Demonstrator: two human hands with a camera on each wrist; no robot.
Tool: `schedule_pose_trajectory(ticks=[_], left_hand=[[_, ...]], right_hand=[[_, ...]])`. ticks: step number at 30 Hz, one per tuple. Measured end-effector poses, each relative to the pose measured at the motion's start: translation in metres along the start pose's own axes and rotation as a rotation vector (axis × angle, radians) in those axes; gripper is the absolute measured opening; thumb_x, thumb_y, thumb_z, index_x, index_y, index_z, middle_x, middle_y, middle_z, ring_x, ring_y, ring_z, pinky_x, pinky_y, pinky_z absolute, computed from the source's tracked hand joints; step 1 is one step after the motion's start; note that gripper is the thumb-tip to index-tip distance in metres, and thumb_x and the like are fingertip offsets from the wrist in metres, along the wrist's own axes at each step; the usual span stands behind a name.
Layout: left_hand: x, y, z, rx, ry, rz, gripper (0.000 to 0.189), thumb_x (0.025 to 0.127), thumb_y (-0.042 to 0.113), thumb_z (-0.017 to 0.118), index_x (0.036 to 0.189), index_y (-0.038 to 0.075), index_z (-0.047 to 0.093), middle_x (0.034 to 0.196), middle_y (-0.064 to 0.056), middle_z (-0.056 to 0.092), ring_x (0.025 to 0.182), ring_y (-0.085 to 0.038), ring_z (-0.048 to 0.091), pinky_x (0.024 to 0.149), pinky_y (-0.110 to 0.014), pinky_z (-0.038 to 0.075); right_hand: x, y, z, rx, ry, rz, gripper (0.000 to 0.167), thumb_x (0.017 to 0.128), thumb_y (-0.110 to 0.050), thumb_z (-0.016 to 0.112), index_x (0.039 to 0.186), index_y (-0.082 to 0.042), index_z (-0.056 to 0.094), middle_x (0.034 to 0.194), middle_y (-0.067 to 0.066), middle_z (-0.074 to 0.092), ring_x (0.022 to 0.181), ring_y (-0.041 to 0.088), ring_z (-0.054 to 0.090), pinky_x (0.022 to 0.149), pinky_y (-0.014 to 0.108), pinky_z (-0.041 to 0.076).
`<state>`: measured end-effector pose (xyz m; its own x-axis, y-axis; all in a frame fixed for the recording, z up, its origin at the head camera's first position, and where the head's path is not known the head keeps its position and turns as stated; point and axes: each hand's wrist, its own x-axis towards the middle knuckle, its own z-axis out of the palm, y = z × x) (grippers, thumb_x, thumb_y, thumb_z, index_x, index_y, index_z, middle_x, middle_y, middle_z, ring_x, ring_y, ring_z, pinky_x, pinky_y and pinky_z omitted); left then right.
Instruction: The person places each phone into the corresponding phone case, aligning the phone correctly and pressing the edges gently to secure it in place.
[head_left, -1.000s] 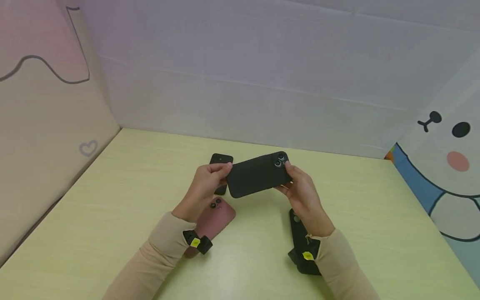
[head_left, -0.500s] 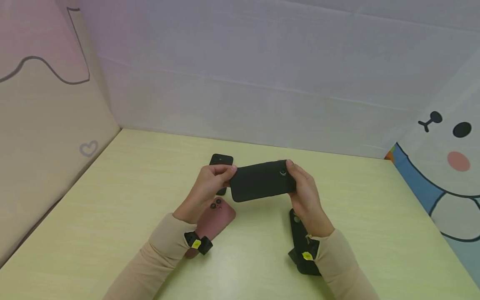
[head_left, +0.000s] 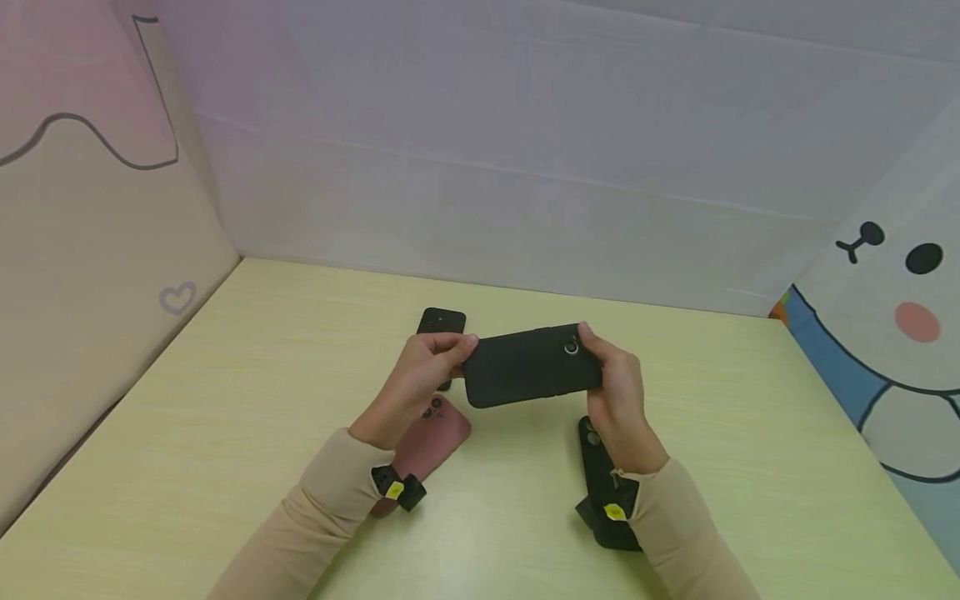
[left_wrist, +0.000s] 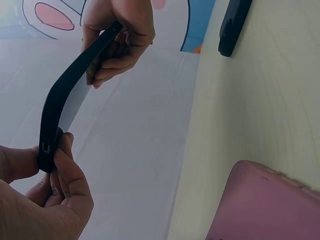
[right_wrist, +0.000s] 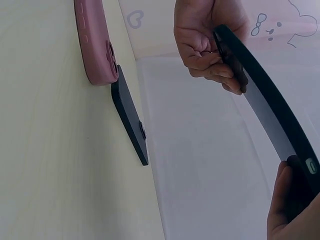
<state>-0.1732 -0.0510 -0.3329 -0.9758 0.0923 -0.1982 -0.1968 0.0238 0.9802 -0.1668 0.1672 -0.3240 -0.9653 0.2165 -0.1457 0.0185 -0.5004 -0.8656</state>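
Observation:
A black phone (head_left: 528, 367), which looks to be in a black case, is held sideways above the table with its camera side toward the head view. My left hand (head_left: 420, 379) pinches its left end between thumb and fingers. At the other end, my right hand (head_left: 618, 400) grips it, the thumb along the upper corner by a camera ring. Both wrist views show its side edge looking curved and a pale grey inner face; I cannot tell whether it really bends. A pink phone (head_left: 442, 433) lies below my left wrist, partly hidden by it.
Behind my left hand a thin black phone (head_left: 444, 319) lies on the pale wooden table (head_left: 495, 517). Another black phone or case (head_left: 596, 467) lies under my right wrist, partly covered. A white fabric wall (head_left: 480, 167) stands at the back, with printed panels at both sides.
The held phone has come slightly down and to the right, and its tilt has lessened. My right thumb now hides more of the camera rings. The things on the table have stayed put.

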Motion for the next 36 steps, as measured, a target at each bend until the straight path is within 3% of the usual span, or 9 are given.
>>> schedule_pose_trajectory(ticks=[11,19,27,32,36], left_hand=[[0.0,-0.0013,0.0023,-0.002,0.001,0.008,0.027,0.089,0.026,0.06,0.107,0.006,0.066,0.088,-0.003,0.065,0.075,-0.014,0.065,0.1,-0.046,0.036],[-0.0021,-0.0006,0.0069,-0.02,0.004,-0.005,0.025,0.089,0.022,0.06,0.106,0.005,0.067,0.087,-0.002,0.064,0.073,-0.013,0.065,0.089,-0.034,0.043],[-0.0017,-0.0005,0.0057,-0.023,0.003,-0.008,0.027,0.09,0.023,0.059,0.11,0.007,0.064,0.096,-0.005,0.064,0.077,-0.013,0.065,0.084,-0.03,0.042],[-0.0001,-0.0021,0.0069,-0.046,-0.005,0.004,0.027,0.09,0.021,0.058,0.111,0.006,0.063,0.093,-0.006,0.066,0.076,-0.012,0.064,0.079,-0.027,0.047],[0.0008,-0.0026,0.0067,-0.058,-0.057,-0.001,0.028,0.092,0.019,0.055,0.114,0.004,0.06,0.099,-0.008,0.063,0.079,-0.011,0.063,0.08,-0.028,0.051]], right_hand=[[-0.0002,0.0002,-0.0006,0.027,0.052,-0.005,0.006,0.079,-0.012,0.072,0.074,-0.011,0.07,0.08,-0.004,0.066,0.082,0.007,0.065,0.091,0.02,0.043],[-0.0009,-0.0028,0.0004,0.034,0.121,0.012,0.003,0.079,-0.009,0.071,0.08,-0.009,0.068,0.085,-0.002,0.064,0.082,0.007,0.064,0.085,0.02,0.048],[0.0,-0.0047,-0.0002,0.075,0.046,0.047,0.005,0.08,-0.009,0.069,0.082,-0.006,0.066,0.089,-0.001,0.061,0.082,0.008,0.063,0.086,0.02,0.047],[0.0008,-0.0051,-0.0006,0.114,0.059,0.071,0.005,0.08,-0.006,0.068,0.085,-0.005,0.066,0.088,-0.001,0.062,0.083,0.008,0.062,0.087,0.019,0.046],[-0.0001,-0.0066,-0.0018,0.128,0.071,0.102,0.006,0.081,-0.008,0.068,0.086,-0.007,0.066,0.095,-0.002,0.06,0.091,0.007,0.061,0.093,0.019,0.042]])
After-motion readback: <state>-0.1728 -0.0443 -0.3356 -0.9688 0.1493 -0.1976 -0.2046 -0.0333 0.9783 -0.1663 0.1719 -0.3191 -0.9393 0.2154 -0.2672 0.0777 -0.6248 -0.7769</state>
